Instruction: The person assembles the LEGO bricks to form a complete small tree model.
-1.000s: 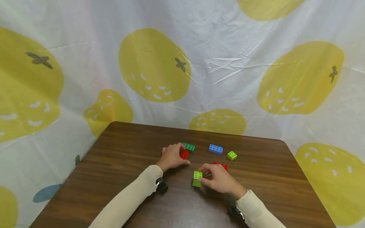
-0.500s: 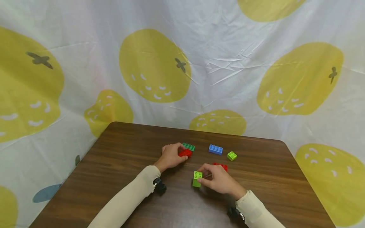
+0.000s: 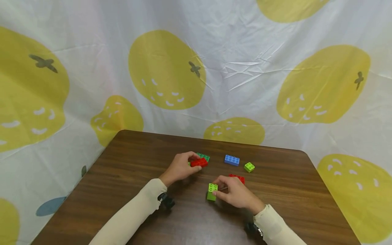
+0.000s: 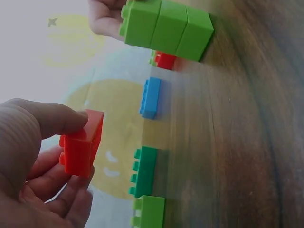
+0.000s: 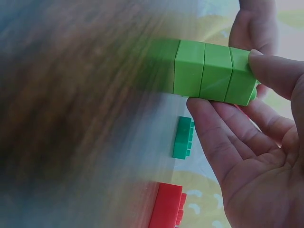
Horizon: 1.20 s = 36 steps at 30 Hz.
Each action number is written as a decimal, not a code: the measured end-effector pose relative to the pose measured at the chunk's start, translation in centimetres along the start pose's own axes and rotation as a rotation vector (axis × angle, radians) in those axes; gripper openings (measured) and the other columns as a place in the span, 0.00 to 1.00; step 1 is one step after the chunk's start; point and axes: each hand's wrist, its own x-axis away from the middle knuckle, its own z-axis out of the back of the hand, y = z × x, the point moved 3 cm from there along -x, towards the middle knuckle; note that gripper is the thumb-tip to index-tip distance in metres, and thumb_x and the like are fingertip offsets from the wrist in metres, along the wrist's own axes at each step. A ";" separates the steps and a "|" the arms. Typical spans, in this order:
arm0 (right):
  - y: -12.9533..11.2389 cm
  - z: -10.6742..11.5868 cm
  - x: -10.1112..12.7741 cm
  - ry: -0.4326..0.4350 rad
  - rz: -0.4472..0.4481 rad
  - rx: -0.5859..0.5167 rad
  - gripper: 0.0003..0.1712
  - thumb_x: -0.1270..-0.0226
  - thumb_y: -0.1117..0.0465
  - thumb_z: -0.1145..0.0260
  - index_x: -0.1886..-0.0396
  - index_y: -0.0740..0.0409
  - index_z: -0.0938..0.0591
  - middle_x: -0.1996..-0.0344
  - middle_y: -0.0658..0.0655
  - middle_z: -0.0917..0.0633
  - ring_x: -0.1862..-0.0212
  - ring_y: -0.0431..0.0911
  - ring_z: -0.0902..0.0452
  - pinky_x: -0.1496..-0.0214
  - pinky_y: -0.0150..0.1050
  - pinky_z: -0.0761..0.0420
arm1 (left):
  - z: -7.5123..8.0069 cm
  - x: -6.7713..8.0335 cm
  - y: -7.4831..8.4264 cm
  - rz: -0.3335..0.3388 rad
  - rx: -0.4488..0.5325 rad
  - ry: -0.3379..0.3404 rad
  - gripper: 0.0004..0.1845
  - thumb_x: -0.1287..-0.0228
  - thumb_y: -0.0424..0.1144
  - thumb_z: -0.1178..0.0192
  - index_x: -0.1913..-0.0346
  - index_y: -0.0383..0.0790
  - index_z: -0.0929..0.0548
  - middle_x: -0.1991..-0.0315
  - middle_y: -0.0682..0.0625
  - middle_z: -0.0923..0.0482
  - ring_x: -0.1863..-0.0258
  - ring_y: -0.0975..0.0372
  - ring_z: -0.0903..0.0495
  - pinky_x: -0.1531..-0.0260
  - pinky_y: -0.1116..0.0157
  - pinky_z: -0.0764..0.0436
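Observation:
Between its thumb and fingers, my left hand (image 3: 180,166) holds a red toy brick (image 3: 199,162), raised above the table in the left wrist view. My right hand (image 3: 236,192) pinches the top of an upright stack of light green toy bricks (image 3: 211,195) on the table; the left wrist view shows three bricks in the stack (image 4: 166,27). Just beyond the left hand lies a dark green brick (image 3: 206,158), partly covered in the head view. A light green brick (image 4: 151,213) shows at the bottom of the left wrist view, mostly hidden by the left hand from above.
Behind the right hand lies another red brick (image 3: 239,178), partly hidden by that hand. Farther back are a blue brick (image 3: 231,160) and a small light green brick (image 3: 249,167). The brown wooden table (image 3: 284,211) ends at a curtain (image 3: 171,122) with yellow fruit shapes.
My left hand has taken hold of the red brick, turned it and lifted it, while its wrist drew slightly left. The right hand and the light green stack stay in place.

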 end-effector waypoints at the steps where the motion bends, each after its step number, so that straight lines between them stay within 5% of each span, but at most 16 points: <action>1: 0.0 0.0 0.0 0.000 0.001 -0.001 0.15 0.36 0.48 0.29 0.54 0.47 0.18 0.65 0.43 0.13 0.63 0.36 0.16 0.57 0.36 0.15 | 0.1 0.1 0.1 -0.007 0.009 -0.001 0.20 0.42 0.46 0.28 0.48 0.47 0.17 0.53 0.53 0.15 0.58 0.62 0.19 0.55 0.61 0.19; 9: -0.2 0.0 0.2 -0.008 -0.013 -0.019 0.15 0.36 0.50 0.28 0.54 0.49 0.18 0.65 0.44 0.12 0.62 0.36 0.15 0.57 0.33 0.16 | 0.2 1.6 0.9 -0.045 0.002 -0.049 0.20 0.42 0.48 0.29 0.47 0.49 0.17 0.55 0.56 0.16 0.62 0.66 0.21 0.61 0.68 0.20; 26: 0.0 0.0 -0.2 -0.012 -0.018 -0.024 0.12 0.36 0.49 0.28 0.57 0.47 0.17 0.67 0.43 0.12 0.64 0.36 0.16 0.58 0.32 0.16 | -1.5 4.6 3.0 -0.179 0.079 -0.288 0.19 0.38 0.39 0.34 0.43 0.49 0.18 0.53 0.55 0.21 0.60 0.66 0.22 0.60 0.71 0.19; 36: -0.1 0.2 -0.1 -0.005 -0.016 0.005 0.13 0.36 0.48 0.28 0.56 0.47 0.14 0.67 0.42 0.12 0.65 0.35 0.16 0.59 0.32 0.17 | -2.1 5.0 3.1 -0.183 0.014 -0.245 0.18 0.37 0.44 0.32 0.44 0.51 0.17 0.54 0.56 0.22 0.60 0.68 0.24 0.62 0.71 0.22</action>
